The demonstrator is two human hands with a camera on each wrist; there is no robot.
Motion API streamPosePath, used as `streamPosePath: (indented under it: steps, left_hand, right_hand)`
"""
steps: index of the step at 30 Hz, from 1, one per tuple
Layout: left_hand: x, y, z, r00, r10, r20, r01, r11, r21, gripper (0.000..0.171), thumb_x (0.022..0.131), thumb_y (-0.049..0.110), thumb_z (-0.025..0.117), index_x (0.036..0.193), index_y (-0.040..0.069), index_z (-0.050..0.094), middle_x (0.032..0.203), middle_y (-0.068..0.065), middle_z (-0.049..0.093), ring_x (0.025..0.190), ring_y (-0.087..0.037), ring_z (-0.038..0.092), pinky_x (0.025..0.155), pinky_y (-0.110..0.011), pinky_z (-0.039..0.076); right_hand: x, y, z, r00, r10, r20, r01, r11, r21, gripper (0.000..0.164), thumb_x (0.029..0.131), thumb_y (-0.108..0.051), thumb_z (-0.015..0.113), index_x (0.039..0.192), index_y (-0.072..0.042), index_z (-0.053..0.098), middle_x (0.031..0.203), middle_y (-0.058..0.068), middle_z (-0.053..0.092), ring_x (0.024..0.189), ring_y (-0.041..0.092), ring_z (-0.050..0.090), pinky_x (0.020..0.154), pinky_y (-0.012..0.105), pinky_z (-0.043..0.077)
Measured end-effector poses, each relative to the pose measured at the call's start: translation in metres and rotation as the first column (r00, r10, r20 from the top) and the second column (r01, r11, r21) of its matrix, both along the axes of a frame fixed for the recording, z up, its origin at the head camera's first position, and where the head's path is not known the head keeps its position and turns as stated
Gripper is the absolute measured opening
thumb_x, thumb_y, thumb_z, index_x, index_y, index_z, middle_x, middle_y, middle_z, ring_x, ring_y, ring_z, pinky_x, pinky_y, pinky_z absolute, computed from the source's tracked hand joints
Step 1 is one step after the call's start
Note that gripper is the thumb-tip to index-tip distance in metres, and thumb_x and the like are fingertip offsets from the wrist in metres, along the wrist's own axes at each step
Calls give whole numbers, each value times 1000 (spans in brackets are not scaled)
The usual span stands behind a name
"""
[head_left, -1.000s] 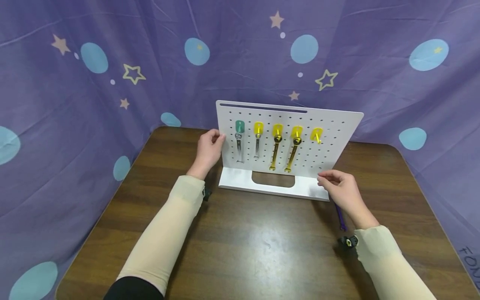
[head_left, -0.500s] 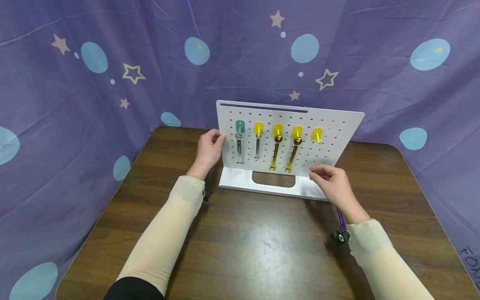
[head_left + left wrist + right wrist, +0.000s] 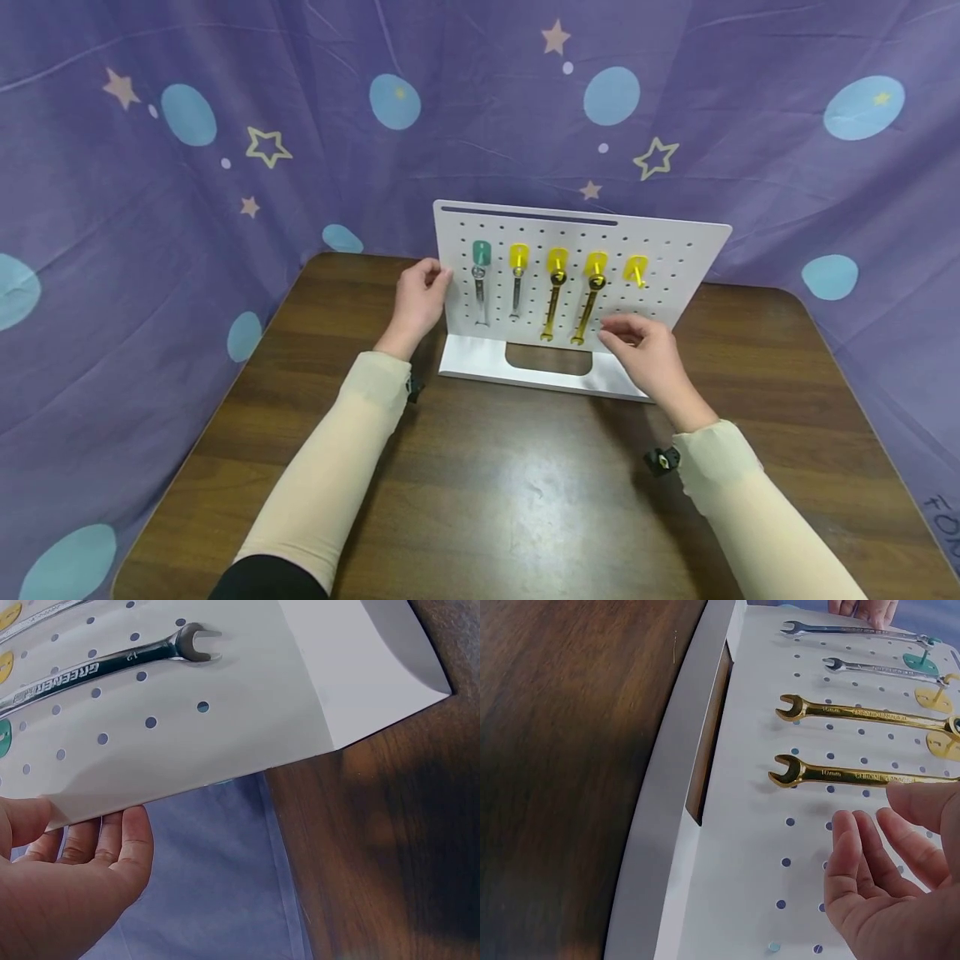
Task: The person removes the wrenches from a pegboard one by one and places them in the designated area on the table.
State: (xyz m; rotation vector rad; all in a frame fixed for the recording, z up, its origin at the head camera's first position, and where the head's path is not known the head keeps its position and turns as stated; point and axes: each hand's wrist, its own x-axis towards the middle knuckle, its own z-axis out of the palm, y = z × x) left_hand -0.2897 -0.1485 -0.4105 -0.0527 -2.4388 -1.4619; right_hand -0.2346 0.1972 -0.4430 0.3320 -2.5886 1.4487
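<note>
A white pegboard (image 3: 682,258) stands on its base. My left hand (image 3: 420,300) pinches the board's left edge, thumb in front and fingers behind, as the left wrist view shows. Two silver combination wrenches hang at left; the larger (image 3: 97,671) is marked 12. Two gold wrenches hang to their right. My right hand (image 3: 641,350) is in front of the board beside the rightmost gold wrench (image 3: 832,774). Its thumb overlaps that wrench's shaft in the right wrist view, with the bent fingers apart from the thumb. The other gold wrench (image 3: 862,714) hangs beyond it.
A green hook (image 3: 482,252) and several yellow ones line the board; the rightmost yellow hook (image 3: 636,269) bears no wrench. The board's base (image 3: 472,357) has a cutout. A brown wooden table (image 3: 510,500) lies below, with a purple patterned curtain (image 3: 480,100) behind.
My right hand has moved left and up, from the board's lower right corner to the rightmost gold wrench. A purple wrench on the table is now hidden by the right arm. My left hand stays put.
</note>
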Motion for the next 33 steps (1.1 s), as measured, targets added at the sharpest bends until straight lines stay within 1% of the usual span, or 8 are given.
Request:
streamPosePath:
  steps: [6, 12, 20, 23, 27, 33]
  left_hand:
    - [-2, 1, 0, 1000, -2, -9, 2, 1000, -3, 18, 104, 10, 59, 103, -6, 67, 100, -20, 69, 89, -27, 61, 76, -37, 49]
    - [-1, 0, 1, 1000, 0, -3, 0, 1000, 5, 18, 105, 11, 59, 104, -6, 67, 101, -19, 68, 88, -26, 60, 75, -37, 49]
    - [-1, -1, 0, 1000, -3, -3, 4, 1000, 4, 18, 105, 11, 59, 104, -6, 67, 101, -19, 69, 88, -26, 61, 74, -37, 49]
    - [-1, -1, 0, 1000, 1, -8, -1, 1000, -1, 18, 105, 10, 59, 103, -6, 67, 100, -19, 69, 88, -26, 61, 75, -37, 49]
    - [-1, -1, -1, 1000, 3, -12, -4, 1000, -2, 18, 104, 10, 59, 104, -6, 67, 101, -20, 69, 90, -27, 62, 76, -38, 50]
    - [-1, -1, -2, 1000, 0, -11, 0, 1000, 3, 17, 104, 8, 59, 104, -6, 67, 102, -20, 69, 91, -27, 63, 77, -39, 51]
  right_hand:
    - [-2, -3, 3, 1000, 9, -19, -9, 1000, -12, 21, 97, -9, 71, 116, 2, 72, 105, 11, 72, 93, 23, 68, 76, 22, 52]
    - [-4, -8, 5, 1000, 6, -9, -6, 1000, -5, 22, 98, -12, 71, 117, 0, 72, 108, 11, 71, 96, 23, 67, 79, 27, 53]
    - [-6, -14, 4, 1000, 21, -21, -22, 999, -24, 21, 97, -8, 71, 117, 2, 72, 107, 13, 72, 96, 25, 67, 82, 29, 53]
    - [-7, -16, 4, 999, 24, -25, -25, 999, -30, 22, 98, -8, 70, 117, 2, 71, 107, 14, 72, 96, 27, 67, 84, 34, 53]
    - [-8, -18, 5, 1000, 24, 0, -24, 999, -37, 22, 98, -9, 70, 118, 1, 71, 109, 13, 71, 99, 26, 67, 87, 40, 53]
    - [-8, -22, 7, 999, 20, 43, -18, 999, -40, 22, 99, -10, 68, 119, 1, 70, 112, 13, 70, 102, 26, 66, 89, 44, 53]
